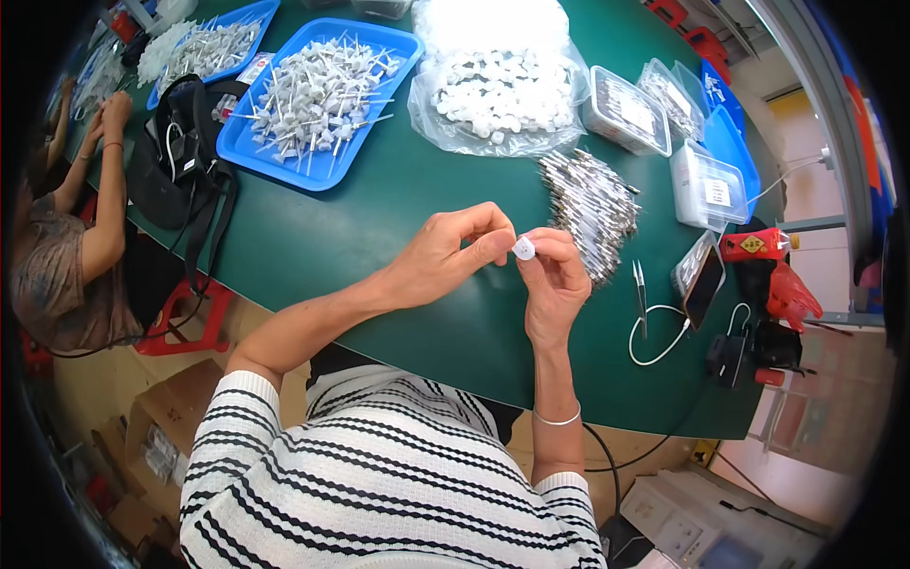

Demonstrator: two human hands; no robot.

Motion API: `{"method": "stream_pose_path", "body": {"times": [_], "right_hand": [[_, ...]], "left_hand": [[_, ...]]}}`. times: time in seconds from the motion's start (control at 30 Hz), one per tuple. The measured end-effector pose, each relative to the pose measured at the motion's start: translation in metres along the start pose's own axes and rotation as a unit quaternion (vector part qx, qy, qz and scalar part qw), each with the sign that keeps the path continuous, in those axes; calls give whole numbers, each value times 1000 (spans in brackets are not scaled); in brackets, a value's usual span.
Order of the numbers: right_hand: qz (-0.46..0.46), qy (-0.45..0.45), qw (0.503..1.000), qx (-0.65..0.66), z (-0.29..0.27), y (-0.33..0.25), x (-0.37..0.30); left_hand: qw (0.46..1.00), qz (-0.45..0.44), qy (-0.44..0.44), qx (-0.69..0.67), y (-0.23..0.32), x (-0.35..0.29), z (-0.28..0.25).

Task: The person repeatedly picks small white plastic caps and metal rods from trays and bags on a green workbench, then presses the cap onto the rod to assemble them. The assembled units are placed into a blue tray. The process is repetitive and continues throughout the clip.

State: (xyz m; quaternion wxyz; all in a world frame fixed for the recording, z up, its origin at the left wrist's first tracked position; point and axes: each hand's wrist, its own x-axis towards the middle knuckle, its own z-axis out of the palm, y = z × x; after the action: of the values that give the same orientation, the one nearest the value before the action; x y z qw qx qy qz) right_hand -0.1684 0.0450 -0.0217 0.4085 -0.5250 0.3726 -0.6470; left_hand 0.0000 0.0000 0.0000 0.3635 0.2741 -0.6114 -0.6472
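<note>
Above the green table, a small round white plastic cap point(524, 248) with little holes in its face sits between my fingertips. My right hand point(557, 284) pinches it between thumb and fingers. My left hand point(460, 248) is closed in a pinch, its thumb and forefinger meeting at the cap's left edge; whether they grip a further small part is hidden. Just beyond my right hand lies a heap of thin metallic rods point(592, 209). Farther back, a clear plastic bag point(455, 140) holds many similar white caps.
A blue tray point(227, 142) of grey-white stemmed parts stands at the back left, another blue tray point(270, 11) behind it. Lidded clear boxes point(626, 112), tweezers point(640, 289) and a phone point(703, 287) with a white cable are at the right. A black bag point(180, 156) separates me from another person point(71, 247).
</note>
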Motion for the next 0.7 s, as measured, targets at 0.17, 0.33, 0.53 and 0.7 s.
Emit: {"method": "stream_pose_path", "body": {"times": [0.17,0.33,0.53,0.7], "right_hand": [[-8,-21,1000,-12,2,-1,2],[15,-27,1000,6,1,-2,0],[20,-8,1000,8,0,-2,1],[9,-1,1000,-22,1,-2,1]], "left_hand": [[999,-11,-38,-18,-1,6,-3],[990,-37,-47,-129,-4,6,-5],[992,53,68,90,4,1,-5],[982,94,85,138,8,0,-3]]}}
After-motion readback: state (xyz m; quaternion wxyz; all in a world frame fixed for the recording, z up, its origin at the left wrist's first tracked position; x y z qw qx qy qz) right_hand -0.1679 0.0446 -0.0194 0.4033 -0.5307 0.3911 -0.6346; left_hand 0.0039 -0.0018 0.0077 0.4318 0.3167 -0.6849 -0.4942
